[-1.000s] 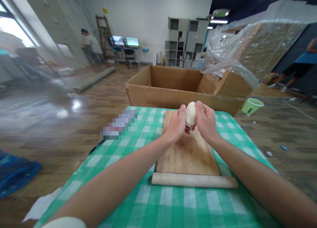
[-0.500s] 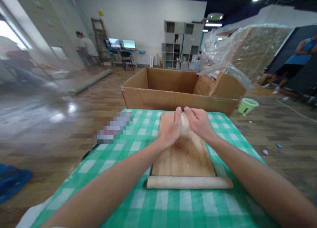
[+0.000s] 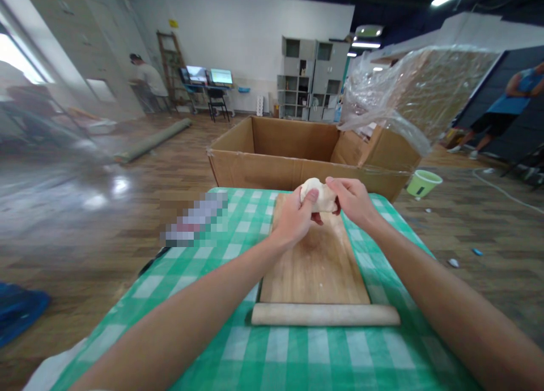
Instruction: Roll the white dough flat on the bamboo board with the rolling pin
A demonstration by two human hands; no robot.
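Dough (image 3: pixel 318 194) hangs above the board (image 3: pixel 317 266), grasped from both sides by left hand (image 3: pixel 293 220) and right hand (image 3: pixel 353 203), pin (image 3: pixel 325 315) parked clear at the near edge.

The dough (image 3: pixel 318 194) is a pale, off-white lump, smooth and matte, roughly rounded with an uneven, pinched top. It is lifted clear, gripped between the left hand (image 3: pixel 293 218) at its near-left side and the right hand (image 3: pixel 352 201) at its right, above the far end of the wooden board (image 3: pixel 317 266) on the bench (image 3: pixel 297 357)
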